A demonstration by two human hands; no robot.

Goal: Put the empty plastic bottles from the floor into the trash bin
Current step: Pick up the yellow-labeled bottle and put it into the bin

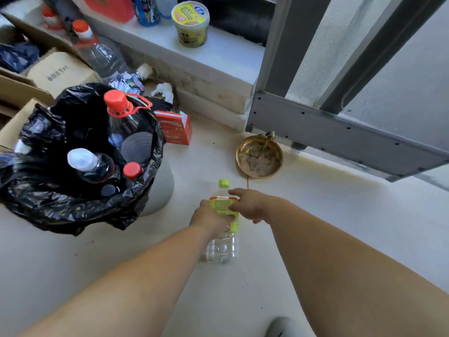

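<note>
A clear empty plastic bottle [222,249] with a lime-green cap and a green label stands on the pale floor at the centre of the head view. My left hand [209,216] wraps around its labelled middle from the left. My right hand [250,205] touches the label's upper right side, fingers curled against it. To the left stands the trash bin [160,190], lined with a black bag [60,210]. Several bottles stick out of it, among them a large one with a red cap [116,100].
A round brass dish [259,158] lies on the floor just beyond the bottle. A red carton [175,127] sits behind the bin. Cardboard boxes [48,74] crowd the left. A grey screen door frame [340,132] and a ledge with a noodle cup [190,23] stand behind.
</note>
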